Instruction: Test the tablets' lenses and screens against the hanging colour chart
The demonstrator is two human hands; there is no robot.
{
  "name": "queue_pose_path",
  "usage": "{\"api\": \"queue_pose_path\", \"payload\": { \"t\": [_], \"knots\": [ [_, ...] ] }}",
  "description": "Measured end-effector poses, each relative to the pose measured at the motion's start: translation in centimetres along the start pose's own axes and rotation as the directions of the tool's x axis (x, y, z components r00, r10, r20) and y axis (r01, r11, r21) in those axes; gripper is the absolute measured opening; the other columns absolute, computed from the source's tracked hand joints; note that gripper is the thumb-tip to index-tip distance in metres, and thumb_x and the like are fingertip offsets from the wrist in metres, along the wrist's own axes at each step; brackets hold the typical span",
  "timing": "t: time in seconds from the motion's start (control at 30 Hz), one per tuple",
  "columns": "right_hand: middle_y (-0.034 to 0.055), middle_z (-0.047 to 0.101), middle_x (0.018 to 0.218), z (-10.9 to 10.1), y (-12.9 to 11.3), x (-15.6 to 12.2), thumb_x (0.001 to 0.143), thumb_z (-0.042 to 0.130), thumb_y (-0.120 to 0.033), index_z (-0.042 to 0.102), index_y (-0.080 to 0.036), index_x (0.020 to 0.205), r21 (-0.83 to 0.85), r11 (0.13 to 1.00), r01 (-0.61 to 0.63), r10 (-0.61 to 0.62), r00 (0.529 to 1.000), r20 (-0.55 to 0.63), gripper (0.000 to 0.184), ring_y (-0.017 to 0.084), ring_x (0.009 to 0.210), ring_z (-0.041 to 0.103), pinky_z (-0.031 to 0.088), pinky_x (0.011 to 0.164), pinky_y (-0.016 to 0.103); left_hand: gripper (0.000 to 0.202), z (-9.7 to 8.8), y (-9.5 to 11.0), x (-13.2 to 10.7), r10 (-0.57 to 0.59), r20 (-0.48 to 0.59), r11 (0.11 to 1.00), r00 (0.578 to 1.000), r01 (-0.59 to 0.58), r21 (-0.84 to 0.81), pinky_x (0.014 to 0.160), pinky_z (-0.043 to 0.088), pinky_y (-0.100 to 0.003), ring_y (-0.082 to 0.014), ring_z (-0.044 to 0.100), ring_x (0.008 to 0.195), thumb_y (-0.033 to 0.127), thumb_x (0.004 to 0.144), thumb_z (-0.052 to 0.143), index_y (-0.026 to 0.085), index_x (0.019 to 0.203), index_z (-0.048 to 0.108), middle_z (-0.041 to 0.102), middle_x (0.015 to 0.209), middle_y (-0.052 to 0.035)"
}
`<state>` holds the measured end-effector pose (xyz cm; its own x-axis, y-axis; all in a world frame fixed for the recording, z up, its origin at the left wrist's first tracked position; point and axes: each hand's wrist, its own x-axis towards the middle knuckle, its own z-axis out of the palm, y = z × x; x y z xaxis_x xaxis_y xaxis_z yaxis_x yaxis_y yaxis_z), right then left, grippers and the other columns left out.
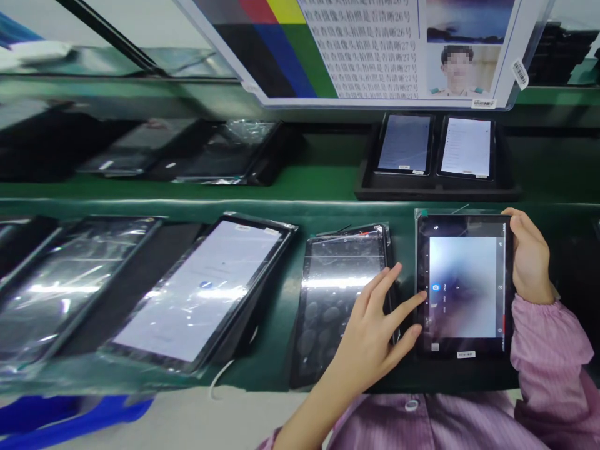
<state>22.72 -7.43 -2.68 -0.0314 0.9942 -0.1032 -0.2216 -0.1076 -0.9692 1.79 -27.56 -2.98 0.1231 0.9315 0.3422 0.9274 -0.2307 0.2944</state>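
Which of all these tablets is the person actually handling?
The rightmost tablet in the near row: the right hand grips its right edge, and the left hand touches its lit screen with a fingertip.

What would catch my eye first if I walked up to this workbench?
Probably the tablet at lower right, lit with a blurry camera view: the right hand grips its edge while the left hand touches its screen with a forefinger. Above hangs a test chart of colour blocks and printed text, and more plastic-wrapped tablets line the green bench to the left.
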Motion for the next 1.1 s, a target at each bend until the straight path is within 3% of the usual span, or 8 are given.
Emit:
{"api": "queue_pose_path", "payload": {
  "t": [0.4,0.73,0.97,1.1],
  "knots": [
    [-0.0037,0.05,0.068,-0.1,0.2,0.0,0.079,0.075,-0.054,0.069,-0.025,0.093,-0.024,0.999,0.027,-0.027,1.0,0.003,0.032,0.015,0.058,0.044,0.03,0.052,0.028,0.032,0.5,-0.1,0.1,-0.006,-0.007,1.0,1.0,0.006,-0.006,0.112,0.047,-0.056,-0.037,0.032,0.148,0.021,0.102,0.052,0.023,0.133,0.062,0.026,0.162,-0.0169],
    [-0.0036,0.052,0.068,0.0,0.1,0.2,0.075,0.075,-0.054,0.069,-0.025,0.091,-0.043,0.999,0.012,-0.012,1.0,-0.008,0.034,0.016,0.059,0.048,0.034,0.053,0.029,0.037,0.4,-0.5,0.0,-0.012,0.017,1.0,1.0,0.012,-0.002,0.115,0.043,-0.057,-0.0374,0.032,0.15,0.023,0.102,0.053,0.024,0.139,0.057,0.025,0.163,-0.0165],
    [-0.0027,0.058,0.072,-0.2,1.3,0.9,0.075,0.07,-0.058,0.065,-0.025,0.094,-0.125,0.992,-0.005,0.003,1.0,-0.015,0.038,0.021,0.07,0.061,0.044,0.06,0.031,0.032,-1.4,-2.1,-2.5,-0.194,-0.103,0.981,0.976,0.193,-0.021,0.109,0.046,-0.057,-0.0375,0.04,0.145,0.021,0.104,0.05,0.027,0.135,0.057,0.033,0.162,-0.0149],
    [-0.0008,0.061,0.079,-0.5,2.3,1.6,0.076,0.065,-0.06,0.065,-0.024,0.096,-0.229,0.973,0.001,-0.008,1.0,-0.029,0.041,0.024,0.077,0.064,0.049,0.068,0.036,0.029,-1.9,-2.6,-4.5,-0.305,-0.105,0.952,0.946,0.303,-0.036,0.108,0.047,-0.06,-0.0386,0.041,0.144,0.025,0.104,0.051,0.031,0.13,0.06,0.036,0.161,-0.0116]
  ]
}}
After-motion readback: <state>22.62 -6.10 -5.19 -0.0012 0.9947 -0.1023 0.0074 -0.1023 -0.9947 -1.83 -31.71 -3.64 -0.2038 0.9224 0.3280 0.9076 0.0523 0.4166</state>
